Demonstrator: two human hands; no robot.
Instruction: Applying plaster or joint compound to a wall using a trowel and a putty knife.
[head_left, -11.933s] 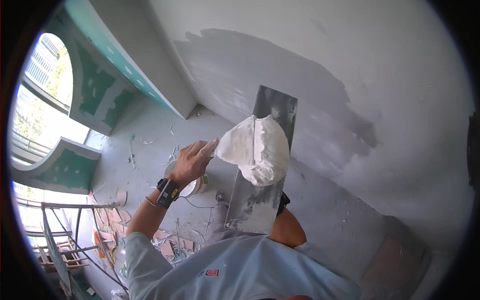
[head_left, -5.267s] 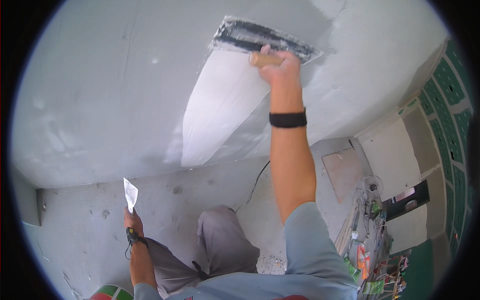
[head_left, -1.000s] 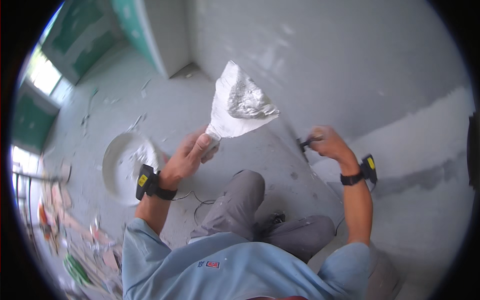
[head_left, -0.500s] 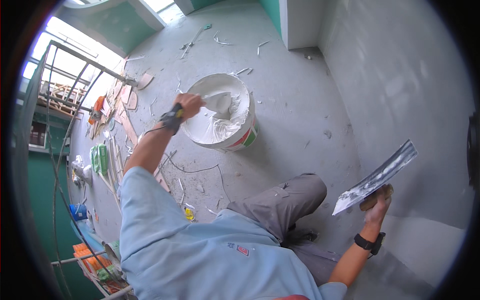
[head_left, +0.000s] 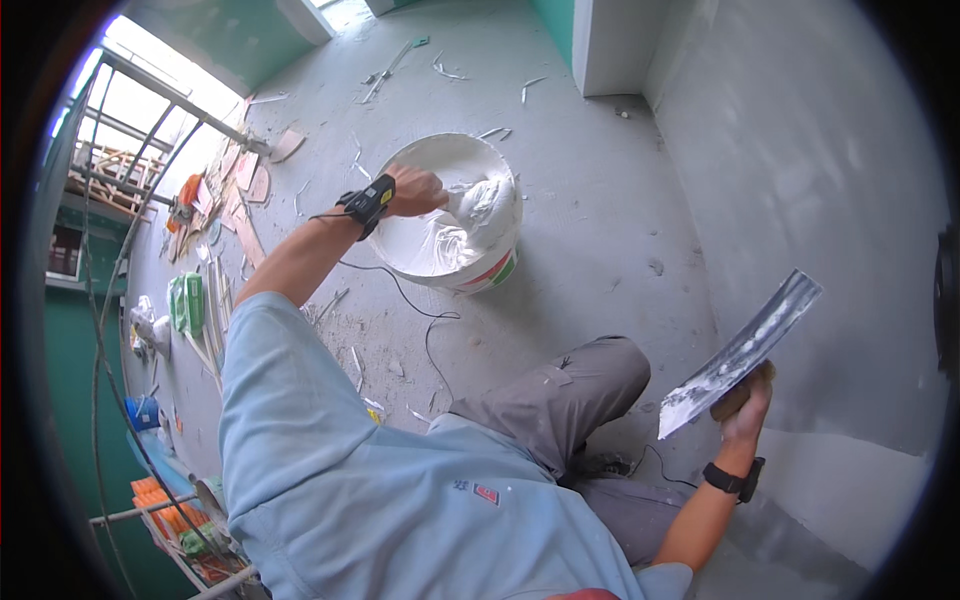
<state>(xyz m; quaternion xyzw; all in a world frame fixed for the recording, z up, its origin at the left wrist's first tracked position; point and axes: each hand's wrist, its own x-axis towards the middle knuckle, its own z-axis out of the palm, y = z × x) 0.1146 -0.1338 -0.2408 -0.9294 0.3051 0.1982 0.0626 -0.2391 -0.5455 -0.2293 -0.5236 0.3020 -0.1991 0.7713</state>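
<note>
My left hand (head_left: 415, 190) is closed round a putty knife (head_left: 455, 203), reaching over the rim of a large white bucket (head_left: 402, 245). The knife's blade is in the thick white putty (head_left: 450, 248), which covers much of it. Smeared walls and a heap of putty toward the right side show inside the bucket. Low on the right, my right hand (head_left: 745, 412) grips the handle of a wide plastering trowel (head_left: 745, 350). Its long metal blade is tilted and streaked with white putty, thickest at the near-left end.
A metal scaffold frame (head_left: 185, 105) with hanging cables stands at the left. Broken board pieces (head_left: 245, 170), a green bag (head_left: 185, 303) and a blue pail (head_left: 143, 413) lie about the floor there. A grey wall (head_left: 800, 190) rises on the right. A thin black cable (head_left: 430, 316) trails below the bucket.
My left hand has moved right over the bucket, and the knife's blade has gone from showing largely bare to sitting in putty. The trowel has shifted slightly left with my right hand.
</note>
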